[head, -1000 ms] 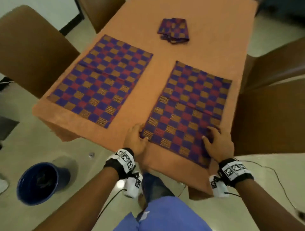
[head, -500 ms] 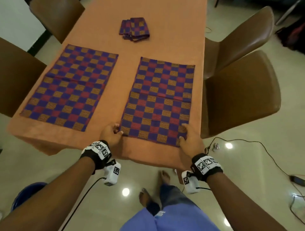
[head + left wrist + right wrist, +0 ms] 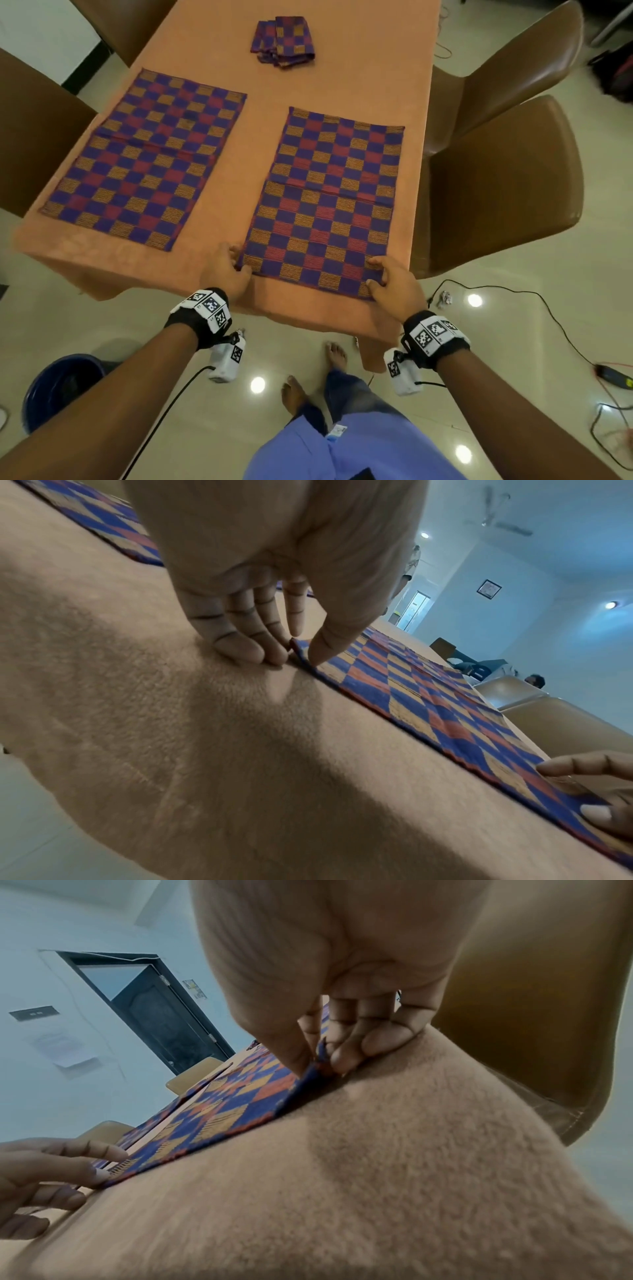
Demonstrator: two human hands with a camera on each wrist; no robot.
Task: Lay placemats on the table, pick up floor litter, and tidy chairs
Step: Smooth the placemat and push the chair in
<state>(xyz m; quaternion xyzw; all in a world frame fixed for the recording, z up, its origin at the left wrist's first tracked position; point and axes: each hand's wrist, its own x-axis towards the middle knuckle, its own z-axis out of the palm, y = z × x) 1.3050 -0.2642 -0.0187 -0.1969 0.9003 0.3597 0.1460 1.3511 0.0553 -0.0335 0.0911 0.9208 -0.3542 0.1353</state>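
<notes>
Two placemats lie flat on the table [image 3: 342, 82], plus one folded bundle [image 3: 282, 41] at the top centre of the head view. The left placemat [image 3: 144, 157] sits spread near the left edge, nobody touching it. The right placemat [image 3: 325, 202] lies beside it with a strip of orange cloth between them, and both hands are on its near corners. The left hand [image 3: 224, 270] pinches the near-left corner, thumb on top and fingers tucked at the edge, as the left wrist view shows plainly. The right hand [image 3: 394, 284] pinches the near-right corner the same way, thumb pressing down and fingers curled under the hem.

Four brown chairs in view: two on the right [image 3: 503, 192] [image 3: 507, 68], close to the table edge, and two on the left [image 3: 30, 137] [image 3: 123, 24], partly cut off by the frame. One blue bucket [image 3: 58, 390] stands on the floor at lower left. A small crumpled scrap of litter [image 3: 444, 298] lies on the glossy pale tiles just right of the table's near corner, beside a black cable [image 3: 548, 308]. The table wears a fuzzy orange cloth. Pale walls and a dark door show in the right wrist view.
</notes>
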